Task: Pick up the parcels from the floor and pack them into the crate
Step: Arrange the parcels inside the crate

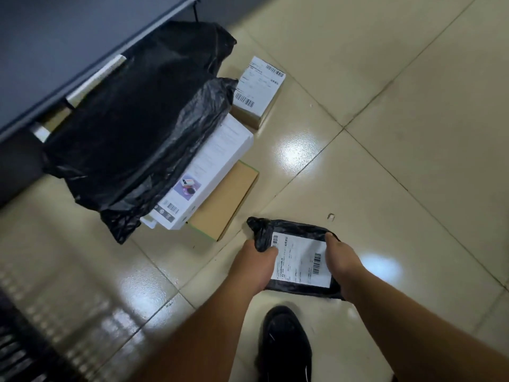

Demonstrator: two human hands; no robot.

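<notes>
Both hands (254, 267) gripping black parcel (296, 257)

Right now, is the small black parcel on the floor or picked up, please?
Cannot tell whether the black parcel is lifted; both hands, left and right, grip its ends just above the floor.

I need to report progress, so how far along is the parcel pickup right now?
Done: nothing visibly packed; no crate clearly in view. In hand: the left hand and right hand both grip a small black parcel. Left on the floor: a labelled cardboard box, a long white box, a flat brown box and large black bags.
</notes>
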